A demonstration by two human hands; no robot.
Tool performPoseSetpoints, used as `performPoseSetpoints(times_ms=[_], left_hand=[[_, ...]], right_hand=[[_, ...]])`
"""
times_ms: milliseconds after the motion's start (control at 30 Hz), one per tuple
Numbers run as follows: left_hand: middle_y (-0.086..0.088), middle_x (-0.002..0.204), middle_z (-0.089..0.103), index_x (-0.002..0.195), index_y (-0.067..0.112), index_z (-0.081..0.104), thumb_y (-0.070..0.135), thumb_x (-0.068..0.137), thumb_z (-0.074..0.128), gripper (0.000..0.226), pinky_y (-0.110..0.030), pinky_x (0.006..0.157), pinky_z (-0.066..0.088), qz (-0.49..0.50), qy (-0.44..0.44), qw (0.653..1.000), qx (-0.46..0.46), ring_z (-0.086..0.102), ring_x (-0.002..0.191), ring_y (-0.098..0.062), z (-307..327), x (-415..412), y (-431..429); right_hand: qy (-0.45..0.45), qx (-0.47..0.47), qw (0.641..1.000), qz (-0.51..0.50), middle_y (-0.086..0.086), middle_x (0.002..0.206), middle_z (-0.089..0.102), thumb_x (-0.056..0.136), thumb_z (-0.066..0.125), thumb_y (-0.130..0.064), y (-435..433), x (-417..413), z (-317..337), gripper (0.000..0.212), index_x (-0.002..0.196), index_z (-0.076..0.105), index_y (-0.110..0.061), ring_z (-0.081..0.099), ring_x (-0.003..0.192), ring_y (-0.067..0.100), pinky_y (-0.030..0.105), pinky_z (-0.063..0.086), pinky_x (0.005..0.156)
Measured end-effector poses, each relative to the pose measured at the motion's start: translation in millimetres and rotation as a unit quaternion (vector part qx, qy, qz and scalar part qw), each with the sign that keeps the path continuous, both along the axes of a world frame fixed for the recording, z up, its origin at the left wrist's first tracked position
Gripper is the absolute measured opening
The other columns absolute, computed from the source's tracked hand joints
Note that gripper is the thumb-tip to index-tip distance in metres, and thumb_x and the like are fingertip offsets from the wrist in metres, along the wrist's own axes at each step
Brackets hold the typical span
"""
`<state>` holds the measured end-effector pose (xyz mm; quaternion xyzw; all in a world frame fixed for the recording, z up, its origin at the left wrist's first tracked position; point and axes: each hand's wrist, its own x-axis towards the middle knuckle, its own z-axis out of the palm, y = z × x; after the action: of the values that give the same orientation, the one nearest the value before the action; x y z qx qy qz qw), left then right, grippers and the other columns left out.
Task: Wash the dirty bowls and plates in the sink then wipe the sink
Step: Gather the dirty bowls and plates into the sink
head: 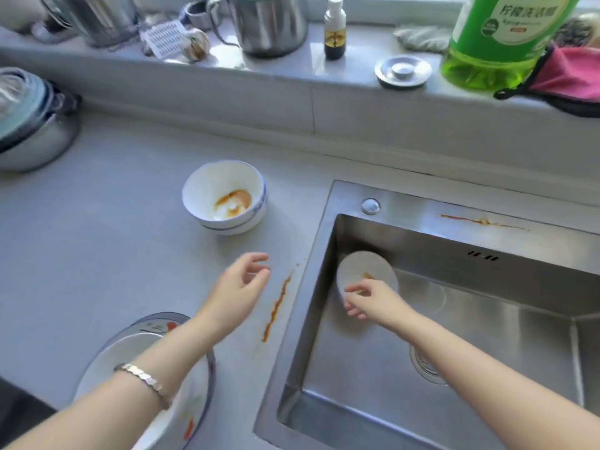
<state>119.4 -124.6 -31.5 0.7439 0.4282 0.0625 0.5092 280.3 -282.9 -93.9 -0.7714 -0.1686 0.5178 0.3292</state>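
A small white bowl [363, 266] with an orange smear is tilted against the left wall inside the steel sink [487, 319]. My right hand [370, 302] grips its near rim, thumb inside and fingers beneath. My left hand [242, 287] hovers open above the grey counter, holding nothing. Two stacked white bowls with blue rims [225, 198], sauce in the top one, stand on the counter left of the sink. Stacked plates [143, 388] with a floral pattern lie at the lower left under my left forearm. Orange sauce streaks mark the counter [276, 306] and the sink's back rim [483, 221].
The raised ledge behind holds a green detergent bottle [500, 37], a metal sink plug [402, 71], a small spray bottle [334, 30], a steel kettle [269, 24] and a pink cloth [571, 76]. A lidded steel pot [32, 131] sits far left. The drain [425, 365] is uncovered.
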Motion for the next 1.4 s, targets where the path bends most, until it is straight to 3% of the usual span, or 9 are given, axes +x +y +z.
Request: performPoseSetpoints(times_ms=[200, 367, 467, 567, 667, 900, 1133, 1267, 1400], left_hand=[[-0.001, 0.111, 0.053, 0.128, 0.009, 0.047, 0.018, 0.095, 0.050, 0.034, -0.027, 0.085, 0.038, 0.168, 0.025, 0.981, 0.093, 0.052, 0.099, -0.021, 14.8, -35.9, 115.3], [0.000, 0.128, 0.038, 0.147, 0.021, 0.024, 0.036, 0.096, 0.048, 0.059, -0.035, 0.086, 0.049, 0.137, 0.016, 0.982, -0.131, 0.056, 0.101, -0.027, 3.0, -21.2, 177.2], [-0.003, 0.141, 0.041, 0.144, 0.028, 0.031, 0.036, 0.096, 0.049, 0.052, -0.030, 0.078, 0.054, 0.071, 0.012, 0.971, -0.228, 0.064, 0.095, -0.030, -3.2, -10.9, 194.2], [-0.004, 0.130, 0.051, 0.139, 0.027, 0.039, 0.026, 0.097, 0.046, 0.043, -0.029, 0.073, 0.058, 0.052, -0.020, 0.967, -0.249, 0.065, 0.082, -0.027, -8.3, -8.7, 198.0], [-0.001, 0.111, 0.059, 0.134, 0.024, 0.043, 0.020, 0.097, 0.048, 0.038, -0.026, 0.069, 0.059, 0.056, -0.055, 0.965, -0.249, 0.065, 0.080, -0.026, -6.4, -11.4, 194.6], [-0.012, 0.113, 0.060, 0.126, 0.030, 0.043, 0.018, 0.087, 0.063, 0.046, -0.027, 0.069, 0.059, -0.012, -0.070, 0.973, -0.219, 0.068, 0.068, -0.013, 22.7, -17.9, 139.7], [-0.013, 0.109, 0.058, 0.124, 0.026, 0.042, 0.013, 0.083, 0.067, 0.049, -0.028, 0.066, 0.059, -0.113, -0.037, 0.948, -0.295, 0.065, 0.074, -0.019, 15.9, 10.3, 12.8], [-0.015, 0.107, 0.063, 0.124, 0.026, 0.042, 0.015, 0.085, 0.066, 0.048, -0.031, 0.071, 0.058, -0.180, 0.013, 0.930, -0.321, 0.064, 0.083, -0.021, -8.7, 33.9, -53.3], [-0.004, 0.110, 0.062, 0.120, 0.026, 0.049, 0.029, 0.094, 0.053, 0.027, -0.025, 0.068, 0.051, -0.233, 0.106, 0.923, -0.287, 0.063, 0.095, -0.021, -43.6, 63.6, -98.9]], right_hand=[[0.008, 0.102, 0.994, -0.038, 0.006, 0.090, 0.060, 0.093, 0.051, -0.020, 104.3, -30.6, 61.2, 0.039, 0.130, 0.045, -0.007, 0.061, 0.070, 0.013, 0.024, 0.051, 0.070], [0.020, 0.087, 0.990, -0.109, 0.012, 0.117, 0.050, 0.094, 0.049, -0.034, 182.6, -37.7, 66.1, 0.067, 0.148, 0.013, -0.018, 0.062, 0.096, 0.026, 0.030, 0.051, 0.084], [0.071, 0.086, 0.981, -0.160, 0.014, 0.121, 0.053, 0.095, 0.050, -0.027, 206.2, -39.6, 59.6, 0.060, 0.147, 0.020, -0.021, 0.062, 0.084, 0.027, 0.033, 0.052, 0.084], [0.103, 0.102, 0.970, -0.194, 0.011, 0.108, 0.058, 0.094, 0.050, -0.017, 209.7, -45.5, 54.3, 0.053, 0.141, 0.029, -0.027, 0.063, 0.077, 0.029, 0.037, 0.054, 0.082], [0.102, 0.122, 0.959, -0.233, 0.015, 0.121, 0.055, 0.092, 0.049, -0.009, 206.2, -52.5, 52.4, 0.057, 0.142, 0.030, -0.026, 0.066, 0.081, 0.030, 0.035, 0.056, 0.076], [0.057, 0.145, 0.948, -0.278, 0.000, 0.090, 0.065, 0.091, 0.051, -0.006, 125.9, -65.9, 73.2, 0.054, 0.140, 0.035, -0.025, 0.068, 0.069, 0.024, 0.035, 0.059, 0.073], [0.009, 0.078, 0.943, -0.324, 0.007, 0.094, 0.066, 0.091, 0.048, -0.001, -22.3, -63.9, 91.7, 0.045, 0.126, 0.050, -0.029, 0.069, 0.064, 0.021, 0.031, 0.059, 0.066], [0.010, 0.068, 0.916, -0.395, 0.010, 0.106, 0.064, 0.090, 0.047, 0.004, -96.2, -61.9, 72.0, 0.044, 0.102, 0.056, -0.037, 0.070, 0.064, 0.021, 0.028, 0.057, 0.057], [0.018, 0.040, 0.889, -0.455, 0.011, 0.087, 0.067, 0.088, 0.048, 0.008, -154.4, -46.6, 30.1, 0.053, 0.127, 0.045, -0.028, 0.068, 0.065, 0.027, 0.030, 0.059, 0.058]])
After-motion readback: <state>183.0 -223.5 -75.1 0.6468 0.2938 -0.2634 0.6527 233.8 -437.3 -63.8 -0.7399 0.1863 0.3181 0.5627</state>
